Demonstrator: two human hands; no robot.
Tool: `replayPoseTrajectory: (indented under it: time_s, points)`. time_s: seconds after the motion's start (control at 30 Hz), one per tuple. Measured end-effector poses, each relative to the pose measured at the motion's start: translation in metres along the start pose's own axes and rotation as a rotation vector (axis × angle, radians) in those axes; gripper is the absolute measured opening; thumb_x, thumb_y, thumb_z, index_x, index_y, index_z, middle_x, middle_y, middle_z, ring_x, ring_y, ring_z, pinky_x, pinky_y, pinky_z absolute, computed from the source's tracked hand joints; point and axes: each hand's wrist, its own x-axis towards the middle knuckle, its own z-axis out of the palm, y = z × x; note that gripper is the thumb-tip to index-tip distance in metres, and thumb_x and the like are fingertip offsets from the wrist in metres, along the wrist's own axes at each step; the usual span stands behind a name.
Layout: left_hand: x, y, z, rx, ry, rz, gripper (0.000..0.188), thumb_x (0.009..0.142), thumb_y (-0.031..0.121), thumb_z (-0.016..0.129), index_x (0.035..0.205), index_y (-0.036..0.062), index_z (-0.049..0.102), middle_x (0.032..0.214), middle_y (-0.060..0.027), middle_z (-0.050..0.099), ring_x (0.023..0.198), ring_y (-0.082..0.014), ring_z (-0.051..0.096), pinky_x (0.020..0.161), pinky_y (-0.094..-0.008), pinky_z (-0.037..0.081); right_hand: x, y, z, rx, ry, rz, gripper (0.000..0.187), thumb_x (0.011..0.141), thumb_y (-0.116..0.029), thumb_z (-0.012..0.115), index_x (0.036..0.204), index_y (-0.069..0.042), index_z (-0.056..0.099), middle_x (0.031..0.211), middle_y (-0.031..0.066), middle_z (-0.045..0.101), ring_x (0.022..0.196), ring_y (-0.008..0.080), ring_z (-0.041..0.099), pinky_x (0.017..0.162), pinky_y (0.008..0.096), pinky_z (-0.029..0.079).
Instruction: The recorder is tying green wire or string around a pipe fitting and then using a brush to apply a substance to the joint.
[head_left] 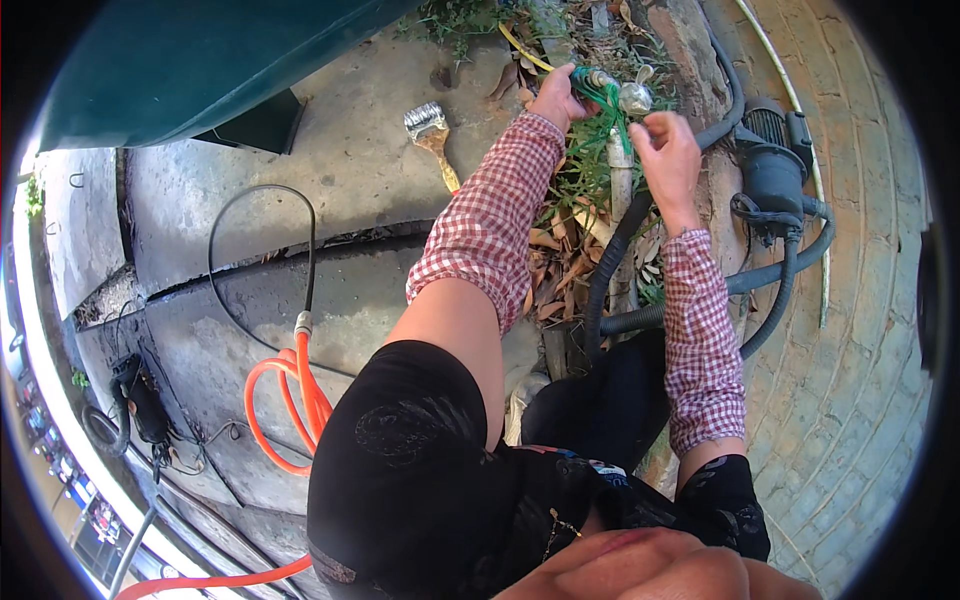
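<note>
Beside a metal tap [635,98] on an upright pale pipe [621,180], my left hand [560,100] is closed around the end of a hose [530,50], yellow where it leaves the hand. Green string [606,112] is wound about the joint between hose and tap, with loose strands hanging down. My right hand [668,160] is just right of the pipe, thumb and fingertips pinched at a strand of this string. Its fingertips are small in view, and the left palm is hidden.
A paintbrush [430,135] lies on the concrete left of my arm. Grey corrugated hoses [625,235] and a dark motor pump [772,170] stand at right by a brick wall [860,330]. An orange hose [290,385] coils at left, below a large green tank [220,60].
</note>
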Motion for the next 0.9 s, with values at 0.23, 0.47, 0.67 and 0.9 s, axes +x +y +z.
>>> replayPoseTrajectory:
  time_s: [0.23, 0.47, 0.67, 0.9]
  points:
    - [-0.005, -0.001, 0.005, 0.012, 0.023, 0.047, 0.034, 0.092, 0.037, 0.035, 0.086, 0.0075, 0.052, 0.071, -0.0052, 0.060, 0.063, -0.0217, 0.058, 0.055, -0.0430, 0.050, -0.009, 0.010, 0.022, -0.203, -0.113, -0.005, 0.027, 0.076, -0.028, 0.065, 0.080, -0.003, 0.053, 0.077, 0.0137, 0.054, 0.070, 0.0335, 0.056, 0.060, 0.0416, 0.043]
    - [-0.002, -0.006, 0.009, -0.057, 0.000, 0.074, 0.033, 0.093, 0.035, 0.034, 0.087, 0.0056, 0.048, 0.069, -0.0065, 0.057, 0.059, -0.0222, 0.056, 0.052, -0.0384, 0.050, 0.002, 0.015, 0.026, -0.353, -0.182, -0.092, 0.018, 0.079, -0.019, 0.060, 0.082, -0.003, 0.051, 0.078, 0.0169, 0.058, 0.071, 0.0363, 0.058, 0.060, 0.0451, 0.044]
    - [0.008, -0.003, 0.006, -0.135, -0.035, 0.071, 0.035, 0.093, 0.036, 0.031, 0.088, 0.0039, 0.045, 0.072, -0.0084, 0.053, 0.060, -0.0224, 0.051, 0.052, -0.0378, 0.047, 0.002, 0.019, 0.026, -0.238, -0.206, -0.028, 0.015, 0.079, -0.015, 0.057, 0.078, -0.002, 0.051, 0.067, 0.0159, 0.057, 0.065, 0.0342, 0.058, 0.057, 0.0428, 0.044]
    - [0.006, -0.002, 0.003, -0.121, -0.020, 0.094, 0.034, 0.094, 0.037, 0.030, 0.089, 0.0051, 0.043, 0.073, -0.0077, 0.052, 0.060, -0.0220, 0.050, 0.053, -0.0395, 0.045, -0.013, 0.025, -0.007, 0.966, -0.631, 0.633, 0.023, 0.088, -0.015, 0.050, 0.067, -0.010, 0.040, 0.052, -0.0064, 0.035, 0.036, 0.0008, 0.028, 0.032, 0.0172, 0.020]
